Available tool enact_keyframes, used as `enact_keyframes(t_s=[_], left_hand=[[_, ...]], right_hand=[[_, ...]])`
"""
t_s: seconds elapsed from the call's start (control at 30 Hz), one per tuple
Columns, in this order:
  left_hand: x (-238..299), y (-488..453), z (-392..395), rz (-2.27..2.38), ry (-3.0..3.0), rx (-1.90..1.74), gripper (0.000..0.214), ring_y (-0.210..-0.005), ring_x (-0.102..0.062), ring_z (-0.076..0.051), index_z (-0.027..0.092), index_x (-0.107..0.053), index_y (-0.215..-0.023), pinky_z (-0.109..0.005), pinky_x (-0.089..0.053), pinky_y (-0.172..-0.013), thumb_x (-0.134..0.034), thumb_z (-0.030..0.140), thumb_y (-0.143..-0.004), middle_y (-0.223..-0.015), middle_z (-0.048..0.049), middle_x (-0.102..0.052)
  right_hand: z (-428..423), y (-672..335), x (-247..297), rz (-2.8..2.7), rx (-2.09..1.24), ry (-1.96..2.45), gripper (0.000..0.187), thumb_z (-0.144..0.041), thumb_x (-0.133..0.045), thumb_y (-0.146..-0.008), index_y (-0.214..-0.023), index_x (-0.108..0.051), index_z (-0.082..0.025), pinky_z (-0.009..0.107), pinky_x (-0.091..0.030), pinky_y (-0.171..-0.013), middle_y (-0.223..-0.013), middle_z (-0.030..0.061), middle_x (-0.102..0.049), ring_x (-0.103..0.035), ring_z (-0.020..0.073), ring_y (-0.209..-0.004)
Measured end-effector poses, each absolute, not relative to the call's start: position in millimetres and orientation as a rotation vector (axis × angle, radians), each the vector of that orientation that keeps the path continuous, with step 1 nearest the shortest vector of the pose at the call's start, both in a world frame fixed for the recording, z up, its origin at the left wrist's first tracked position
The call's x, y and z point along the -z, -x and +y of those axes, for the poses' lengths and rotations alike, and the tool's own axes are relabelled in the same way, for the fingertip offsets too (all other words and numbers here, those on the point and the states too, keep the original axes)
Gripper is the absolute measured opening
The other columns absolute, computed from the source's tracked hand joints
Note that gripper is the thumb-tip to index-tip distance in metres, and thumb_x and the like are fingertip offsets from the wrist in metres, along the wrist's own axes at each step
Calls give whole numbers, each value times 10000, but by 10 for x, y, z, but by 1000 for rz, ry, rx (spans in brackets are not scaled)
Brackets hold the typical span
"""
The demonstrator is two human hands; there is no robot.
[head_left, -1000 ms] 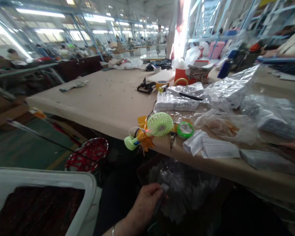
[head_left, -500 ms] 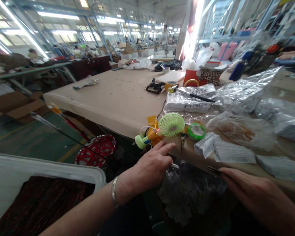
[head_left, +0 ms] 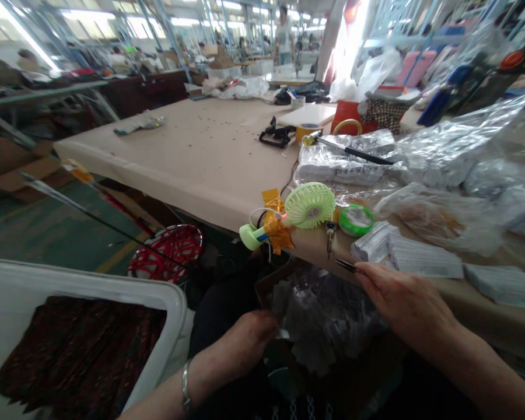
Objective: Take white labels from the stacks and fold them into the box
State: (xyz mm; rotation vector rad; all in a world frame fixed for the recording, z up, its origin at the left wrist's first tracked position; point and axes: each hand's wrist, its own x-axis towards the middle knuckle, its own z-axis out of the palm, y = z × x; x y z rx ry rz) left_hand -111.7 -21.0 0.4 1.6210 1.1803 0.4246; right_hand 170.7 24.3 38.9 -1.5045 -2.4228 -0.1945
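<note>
My left hand [head_left: 250, 339] is closed, low over my lap, with a small white piece [head_left: 283, 334] sticking out from its fingertips. A bracelet sits on that wrist. My right hand [head_left: 405, 297] is closed around dark metal tweezers [head_left: 345, 265], whose tips point left at the table's front edge. Beneath the edge, between my hands, a box holds crumpled clear plastic [head_left: 328, 318]. Stacks of white printed slips [head_left: 424, 256] lie just beyond my right hand. Near the tweezers are a thin pointed tool [head_left: 330, 238] and a green-rimmed tape roll [head_left: 356, 220].
A green fan [head_left: 310, 205] is fixed to the table edge with orange tape [head_left: 276, 221]. Wrapped bundles [head_left: 341, 166] lie behind it. At left stand a white bin [head_left: 175, 297] with dark folded cloth and a red-laced round seat [head_left: 166, 254]. A person [head_left: 284, 38] stands far back.
My left hand has dropped away from the fan towards my lap, the white piece still in its fingers. My right hand has moved left and up with the tweezers. The view has tilted down.
</note>
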Motion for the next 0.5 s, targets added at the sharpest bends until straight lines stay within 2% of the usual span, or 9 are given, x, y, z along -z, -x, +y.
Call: enact_keyframes(t_s=[0.1,0.33,0.5], left_hand=[[239,1137,-350,1138,-1485,-363,277,-846,-614,-183,201,-705,-838,-239,-424,-784,-436,260,-869,-887,-33,-699],[672,1120,-535,1226,-1331,-316,275,-726,-549,-160,141,-687,-754,-218,-387,-680,-454,261,-839,-766,-19,-661],[780,1116,-624,1262,-1269,-323,255,-651,-488,-137,149,-666,-689,-213,-354,-634,-482,273,-815,-681,9,-610]], right_hand=[[297,-1690,-408,-2453,187,1521,252,-280,-395,-924,-977,-630,-204,273,-407,-460,-847,38,-723,-643,157,-543],[362,-1656,-414,-2501,227,1532,225,-264,-408,-920,-998,-613,-214,269,-401,-473,-906,36,-719,-654,155,-577],[385,-1653,-419,-2537,248,1523,216,-256,-409,-920,-1010,-600,-209,272,-363,-453,-883,37,-708,-638,151,-558]])
